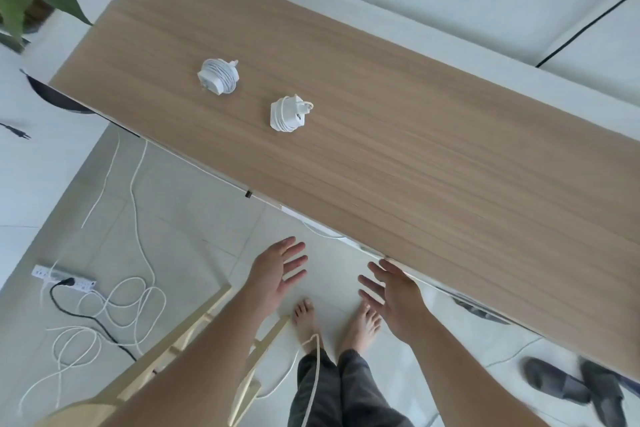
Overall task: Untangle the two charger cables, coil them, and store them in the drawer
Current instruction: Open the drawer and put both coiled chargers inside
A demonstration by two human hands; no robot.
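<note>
Pale tiles and a white wall frame a long wood-grain counter [415, 149] that runs from upper left down to lower right. Both chargers sit on it already wound: the farther charger [219, 76] toward the left end, cable wrapped round its white block, and the nearer charger [289, 113] down and right of it, wound likewise, the two apart and not touching. The person stands at the near edge with both hands held out below it, over the floor rather than the wood. The left hand [277, 274] is spread, its fingers [294, 250] straight and holding nothing. The right hand [394, 295] mirrors it, empty too, fingertips just beside the counter's edge. From the hands the chargers lie ahead and to the left, well apart from either palm, and the left hand is nearer to both. To my eye only the storing is left. A pale strip [325, 236] under the near edge may be the drawer front, but I cannot tell. Loose white cords [131, 302] and a power strip [64, 279] lie on the floor to the left.
</note>
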